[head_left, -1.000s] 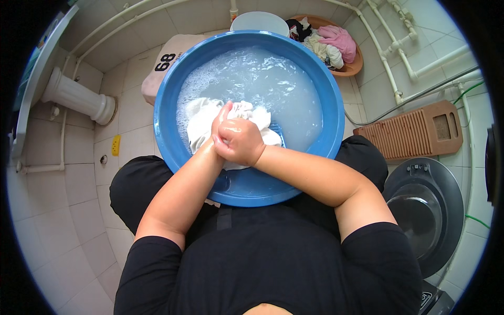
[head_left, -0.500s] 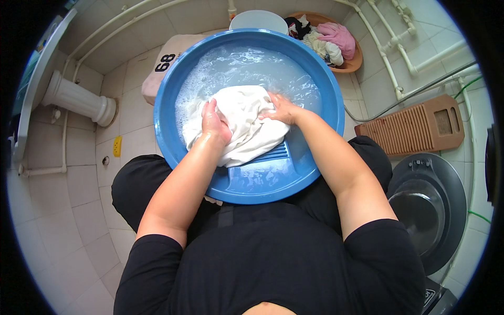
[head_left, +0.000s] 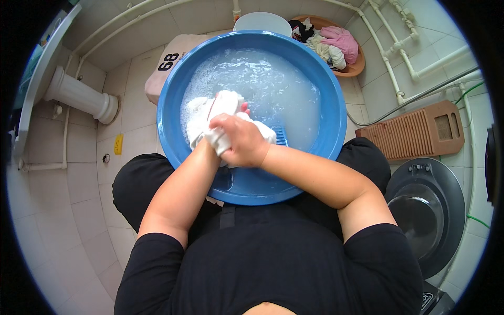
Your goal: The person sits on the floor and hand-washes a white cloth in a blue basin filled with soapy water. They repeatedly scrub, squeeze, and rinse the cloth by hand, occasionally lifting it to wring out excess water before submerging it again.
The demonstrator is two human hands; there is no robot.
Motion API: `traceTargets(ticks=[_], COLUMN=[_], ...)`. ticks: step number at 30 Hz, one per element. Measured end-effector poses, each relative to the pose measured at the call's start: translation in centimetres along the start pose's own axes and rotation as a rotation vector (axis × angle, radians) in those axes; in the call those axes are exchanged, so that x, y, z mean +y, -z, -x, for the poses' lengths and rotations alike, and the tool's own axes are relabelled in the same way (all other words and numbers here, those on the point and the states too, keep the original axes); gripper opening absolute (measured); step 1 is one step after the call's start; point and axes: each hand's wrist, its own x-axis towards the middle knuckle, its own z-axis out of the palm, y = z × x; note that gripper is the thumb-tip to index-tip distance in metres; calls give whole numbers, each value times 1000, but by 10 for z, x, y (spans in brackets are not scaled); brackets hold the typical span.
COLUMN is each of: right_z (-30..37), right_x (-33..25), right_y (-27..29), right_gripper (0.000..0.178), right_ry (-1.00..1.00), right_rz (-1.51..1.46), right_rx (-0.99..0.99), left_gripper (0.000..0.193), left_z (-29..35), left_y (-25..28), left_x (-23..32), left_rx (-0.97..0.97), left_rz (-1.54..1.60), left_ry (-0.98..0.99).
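A wet white cloth (head_left: 198, 116) lies bunched in the blue basin (head_left: 331, 89), partly in cloudy, sudsy water. Over my left wrist, my right hand (head_left: 242, 139) is closed on a fold of it. My left hand (head_left: 245, 108) is mostly covered by the cloth and by my right hand. Pink fingertips show beside the bunched fabric and look curled round it. Blue washboard ridges (head_left: 281, 136) on the basin's near side show just right of the cloth.
A brown washboard (head_left: 412, 130) leans at the right, above a dark round basin (head_left: 420, 210). Behind stand a white round tub (head_left: 262, 22) and an orange basin (head_left: 359, 67) of clothes. A pink padded piece (head_left: 163, 79) and a white pedestal (head_left: 84, 97) are at the left.
My right hand has moved left and nearer, across to my left wrist, and now grips a fold of cloth. The cloth is bunched smaller and further left, over my left hand.
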Motion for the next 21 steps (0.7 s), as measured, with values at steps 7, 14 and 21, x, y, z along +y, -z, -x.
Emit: traceTargets(ticks=[7,14,21], right_z=[4,-5,-5], right_x=[47,6,87], right_y=[11,9,42], right_gripper=[26,27,41], right_ry=[14,5,-502], right_rz=[249,210,441], right_rx=[139,115,-112], left_gripper=[40,47,47], left_z=[7,-18,9], left_y=[-3,36,-45], left_x=[-24,-31,-5], left_rx=[199,-327,85], left_rz=[-126,333,4], left_ry=[-88,76,279])
